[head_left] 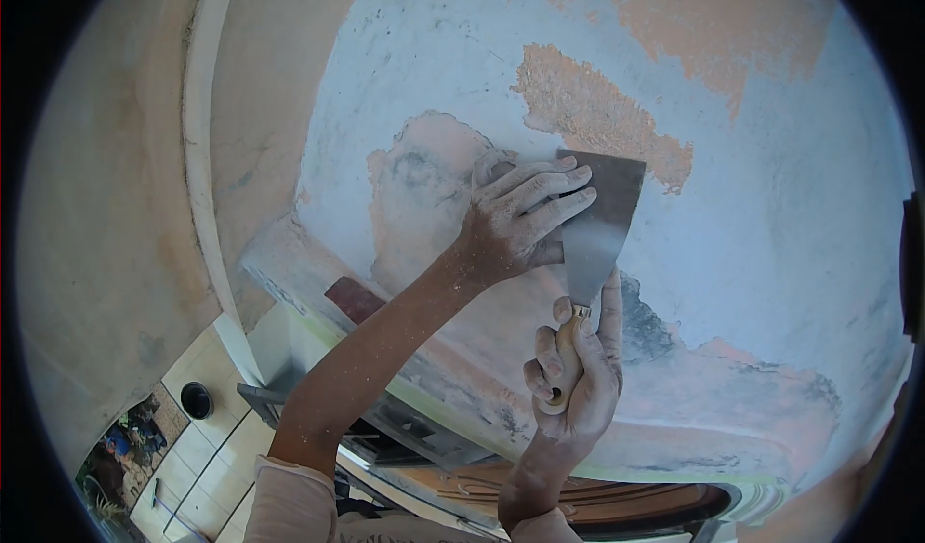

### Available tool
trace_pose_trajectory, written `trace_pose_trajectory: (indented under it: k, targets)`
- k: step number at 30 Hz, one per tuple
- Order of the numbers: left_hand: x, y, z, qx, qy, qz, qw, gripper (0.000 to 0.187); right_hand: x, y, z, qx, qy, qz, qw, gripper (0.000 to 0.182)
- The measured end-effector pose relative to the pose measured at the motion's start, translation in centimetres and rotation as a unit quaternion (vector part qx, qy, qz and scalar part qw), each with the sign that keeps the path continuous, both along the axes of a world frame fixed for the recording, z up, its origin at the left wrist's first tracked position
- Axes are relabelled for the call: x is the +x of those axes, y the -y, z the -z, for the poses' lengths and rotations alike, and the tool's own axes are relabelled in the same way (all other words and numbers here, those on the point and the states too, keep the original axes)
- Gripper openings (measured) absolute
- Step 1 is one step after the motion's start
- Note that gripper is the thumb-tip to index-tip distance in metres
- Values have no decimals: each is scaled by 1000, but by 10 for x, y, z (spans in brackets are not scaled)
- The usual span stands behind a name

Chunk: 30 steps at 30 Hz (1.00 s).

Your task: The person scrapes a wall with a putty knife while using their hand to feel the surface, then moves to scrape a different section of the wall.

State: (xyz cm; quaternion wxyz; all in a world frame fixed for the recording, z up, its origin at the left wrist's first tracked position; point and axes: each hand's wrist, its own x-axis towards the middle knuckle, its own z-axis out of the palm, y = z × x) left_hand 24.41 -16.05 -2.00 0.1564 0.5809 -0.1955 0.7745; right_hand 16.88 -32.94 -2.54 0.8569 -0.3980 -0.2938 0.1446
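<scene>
My right hand (pixel 590 384) is wrapped around the pale handle of a wide putty knife (pixel 605 220), its index finger stretched along the handle toward the blade. The metal blade points up against the patchy wall (pixel 752 244). Beside it, my left hand (pixel 511 211) has its fingers outstretched, the tips touching the left part of the blade. Whitish dust coats both hands. Around the blade, the pale blue wall surface gives way to rough peach patches (pixel 597 109) and a grey-pink area (pixel 434 177).
A dark red rectangular piece (pixel 354 300) lies on the sloping ledge below the wall. Under the ledge is a brown wooden item with curved grooves (pixel 482 485). At lower left, a black bucket (pixel 197 400) stands on the tiled floor (pixel 207 456), near plants.
</scene>
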Motion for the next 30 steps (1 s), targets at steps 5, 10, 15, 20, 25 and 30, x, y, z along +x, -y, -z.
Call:
trace_pose_trajectory:
  k: [5,10,15,20,25,30]
  targets:
    - [-4,5,1,-12,-13,11,1000,43,-2,3,0,5,-2,1,1000,56]
    - [-1,4,-1,-22,6,33,999,43,-4,0,-4,3,3,-2,1000,57]
    - [6,7,7,-38,-11,36,999,48,0,-1,-1,2,20,-3,1000,57]
    - [4,8,9,-24,-19,26,999,48,-5,4,0,-10,5,30,999,56]
    - [6,8,8,-39,-13,30,999,47,-5,0,-1,-1,13,17,1000,56]
    - [5,7,7,-47,-12,52,997,47,0,-3,1,4,6,8,1000,57]
